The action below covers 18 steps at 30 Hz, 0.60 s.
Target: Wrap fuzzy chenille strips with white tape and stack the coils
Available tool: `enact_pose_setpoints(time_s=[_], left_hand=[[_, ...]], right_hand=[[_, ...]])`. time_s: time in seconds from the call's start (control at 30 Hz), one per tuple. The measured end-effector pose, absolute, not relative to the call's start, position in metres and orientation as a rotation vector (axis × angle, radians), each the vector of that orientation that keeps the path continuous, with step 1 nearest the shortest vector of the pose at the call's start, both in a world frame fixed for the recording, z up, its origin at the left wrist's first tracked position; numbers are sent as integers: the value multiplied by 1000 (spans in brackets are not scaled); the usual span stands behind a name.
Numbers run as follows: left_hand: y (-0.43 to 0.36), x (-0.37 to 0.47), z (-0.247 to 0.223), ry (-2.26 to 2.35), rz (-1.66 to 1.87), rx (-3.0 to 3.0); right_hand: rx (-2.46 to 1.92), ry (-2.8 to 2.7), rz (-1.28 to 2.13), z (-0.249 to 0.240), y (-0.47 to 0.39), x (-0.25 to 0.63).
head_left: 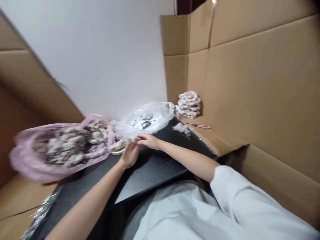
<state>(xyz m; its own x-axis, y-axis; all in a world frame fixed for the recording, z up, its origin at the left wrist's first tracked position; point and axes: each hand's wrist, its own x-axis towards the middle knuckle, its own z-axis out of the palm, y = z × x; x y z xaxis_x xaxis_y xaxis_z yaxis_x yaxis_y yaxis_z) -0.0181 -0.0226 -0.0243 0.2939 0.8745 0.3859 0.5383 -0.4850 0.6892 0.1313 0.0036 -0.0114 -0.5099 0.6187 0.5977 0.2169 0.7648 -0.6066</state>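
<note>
Over the black tabletop (150, 173), my left hand (130, 154) is closed around a pale ring (117, 150) partly wrapped in fluffy cord. My right hand (149, 141) touches the same piece, fingertips pinched at its right end beside my left fingers. To the left, a pink plastic bag (25, 163) lies open, with fluffy grey-white and brown cord (67, 146) inside. Just behind my hands a clear plastic bag (160, 111) holds small white and dark pieces (145, 121) that are too blurred to name.
A stack of fluffy wrapped rings (189, 104) stands at the back right. Near it lie a pink-handled tool (202, 126) and a tuft of white fluff (182, 128). Cardboard walls (250, 73) rise on the right and left, with a pale wall (100, 56) behind.
</note>
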Motion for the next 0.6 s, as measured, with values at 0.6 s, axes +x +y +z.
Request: enact_pose_setpoints(time_s=[0.6], left_hand=[[-14, -4, -29, 977, 695, 2369]], right_hand=[[-597, -835, 1543, -19, 4, 148]])
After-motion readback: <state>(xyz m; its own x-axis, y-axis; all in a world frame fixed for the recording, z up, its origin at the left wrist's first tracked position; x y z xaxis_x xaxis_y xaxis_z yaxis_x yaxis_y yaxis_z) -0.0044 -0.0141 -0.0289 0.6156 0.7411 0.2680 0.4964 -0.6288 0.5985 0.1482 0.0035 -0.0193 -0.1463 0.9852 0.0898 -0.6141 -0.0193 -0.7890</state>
